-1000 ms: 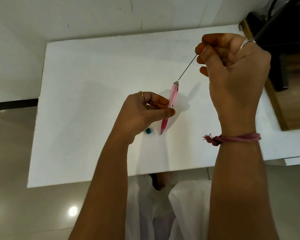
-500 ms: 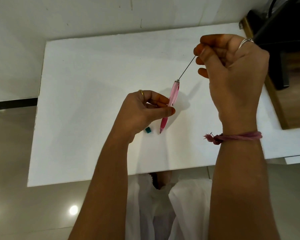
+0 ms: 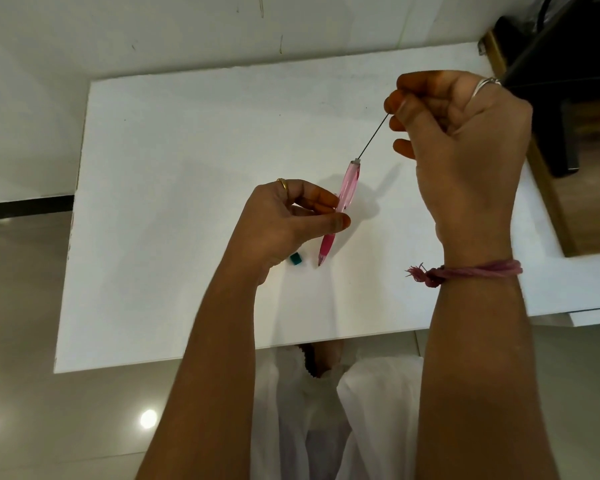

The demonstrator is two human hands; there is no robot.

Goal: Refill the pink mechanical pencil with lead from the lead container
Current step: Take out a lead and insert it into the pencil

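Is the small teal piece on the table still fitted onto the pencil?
No, the teal piece lies loose on the white table, beside the pink pencil tip.

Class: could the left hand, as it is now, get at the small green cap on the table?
Probably not yet: the left hand is busy holding the pencil. The cap lies uncovered just beside it.

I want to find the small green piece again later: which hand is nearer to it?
Left. The left hand holds the pencil just above the green piece; the right hand is raised far off, pinching the lead.
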